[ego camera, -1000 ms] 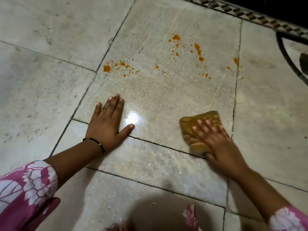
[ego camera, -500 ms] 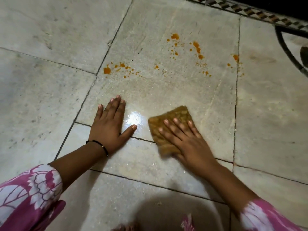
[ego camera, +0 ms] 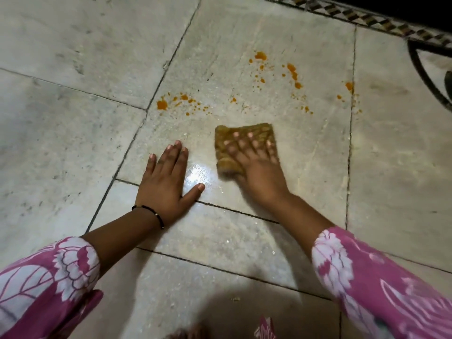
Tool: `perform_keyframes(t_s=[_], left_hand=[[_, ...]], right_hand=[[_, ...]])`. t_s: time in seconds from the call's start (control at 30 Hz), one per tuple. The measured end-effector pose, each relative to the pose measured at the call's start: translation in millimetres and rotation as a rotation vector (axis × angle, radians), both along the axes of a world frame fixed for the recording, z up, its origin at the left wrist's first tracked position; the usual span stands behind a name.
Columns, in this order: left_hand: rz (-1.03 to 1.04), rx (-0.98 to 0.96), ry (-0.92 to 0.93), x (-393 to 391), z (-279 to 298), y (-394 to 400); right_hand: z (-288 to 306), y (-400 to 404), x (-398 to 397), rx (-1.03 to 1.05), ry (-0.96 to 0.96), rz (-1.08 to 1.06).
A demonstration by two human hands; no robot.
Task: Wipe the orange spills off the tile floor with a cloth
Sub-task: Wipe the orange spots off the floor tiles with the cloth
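Head view shows my right hand flat on the cloth, fingers spread wide, pressing it down on the tile floor so it soaks things up. My hand looks blurry. My left hand lies flat on the floor just beside it, fingers open and holding nothing; I think it props me up while I lean. The cloth sits in the near half of the big tile. The orange spills are past it, closer to the tile's far edge, with one bunch near the far left corner. None look wiped yet, so I need to push the cloth that way
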State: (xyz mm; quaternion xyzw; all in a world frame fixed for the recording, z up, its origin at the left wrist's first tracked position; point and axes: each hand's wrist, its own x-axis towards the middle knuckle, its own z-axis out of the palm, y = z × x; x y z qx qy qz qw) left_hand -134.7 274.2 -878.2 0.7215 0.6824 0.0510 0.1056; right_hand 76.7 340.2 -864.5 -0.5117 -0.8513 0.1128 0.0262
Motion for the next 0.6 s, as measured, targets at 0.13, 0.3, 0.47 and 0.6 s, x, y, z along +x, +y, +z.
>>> perform_keyframes(t_s=[0.13, 0.3, 0.47, 0.6], left_hand=[[-0.004, 0.004, -0.006, 0.3, -0.4, 0.6], [0.009, 0.006, 0.001, 1.1, -1.6, -0.4], [0.019, 0.006, 0.007, 5.3, -1.6, -1.8], [0.028, -0.006, -0.018, 4.5, 0.8, -1.2]], right_hand=[[0.1, -48.0, 53.1, 0.013, -0.086, 0.302], [13.2, -44.1, 145.5, -0.040, -0.100, 0.172], [10.9, 18.8, 93.3, -0.037, -0.033, -0.231], [7.6, 36.1, 18.9, -0.052, -0.091, -0.152]])
